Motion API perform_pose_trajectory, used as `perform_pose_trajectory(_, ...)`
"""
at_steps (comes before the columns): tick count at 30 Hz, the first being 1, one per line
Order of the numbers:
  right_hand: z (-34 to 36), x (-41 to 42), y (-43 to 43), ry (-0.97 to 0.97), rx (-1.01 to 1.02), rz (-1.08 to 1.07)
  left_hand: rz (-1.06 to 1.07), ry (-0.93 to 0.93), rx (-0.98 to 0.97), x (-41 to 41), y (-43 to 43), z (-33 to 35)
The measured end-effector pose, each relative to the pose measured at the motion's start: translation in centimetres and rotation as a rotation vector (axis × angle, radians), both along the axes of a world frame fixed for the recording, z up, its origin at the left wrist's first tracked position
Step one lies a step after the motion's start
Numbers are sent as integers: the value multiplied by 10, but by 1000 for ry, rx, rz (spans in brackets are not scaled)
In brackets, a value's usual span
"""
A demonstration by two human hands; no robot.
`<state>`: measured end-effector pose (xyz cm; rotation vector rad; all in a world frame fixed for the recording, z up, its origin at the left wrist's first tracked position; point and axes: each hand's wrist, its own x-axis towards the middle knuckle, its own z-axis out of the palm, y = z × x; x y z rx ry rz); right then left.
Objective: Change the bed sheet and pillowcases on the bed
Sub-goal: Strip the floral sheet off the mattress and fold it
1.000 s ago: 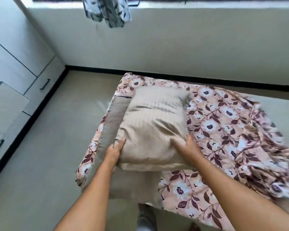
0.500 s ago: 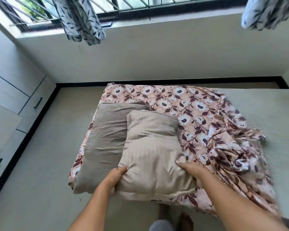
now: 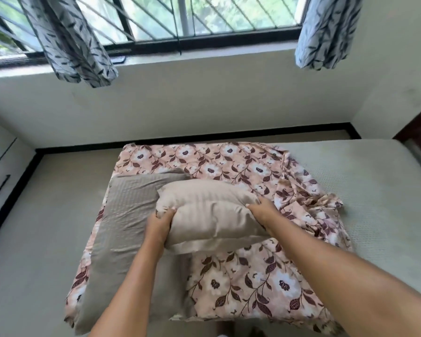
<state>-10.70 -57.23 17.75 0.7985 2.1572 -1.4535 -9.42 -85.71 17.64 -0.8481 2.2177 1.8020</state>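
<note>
A beige striped pillow [image 3: 212,215] is held above the bed between both hands. My left hand [image 3: 159,226] grips its left side, with the thumb on top and the fingers hidden underneath. My right hand [image 3: 261,211] grips its right side. Below and to the left lies a second, grey-brown pillow [image 3: 129,222] flat on the pink floral sheet [image 3: 241,166]. The sheet covers the left part of the mattress and is bunched up at its right edge [image 3: 311,203]. The bare grey mattress [image 3: 379,190] shows to the right.
A white wall with a barred window [image 3: 180,18] faces me, with patterned curtains at the left [image 3: 68,42] and at the right [image 3: 326,32]. A white cabinet with drawers [image 3: 0,171] stands at the left. Pale floor lies between cabinet and bed.
The pillow has been lifted off the sheet and carried further over the bed. My view has tilted upward, and the window now shows.
</note>
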Motion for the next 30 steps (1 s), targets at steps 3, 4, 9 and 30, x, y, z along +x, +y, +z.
perform_pose_trajectory(3, 16, -14, 24, 120, 117, -49, -37, 104, -19, -28, 29, 24)
perform_pose_trajectory(4, 21, -17, 40, 150, 135, -82, -81, 129, -28, -38, 44, 30)
perform_pose_trajectory(9, 36, -19, 138, 223, 270, -191, -286, 251, -130, -73, 145, 45)
perform_pose_trajectory(30, -196, -35, 812, 44, 772, -453, -943, -26, -551, -135, 833, -167)
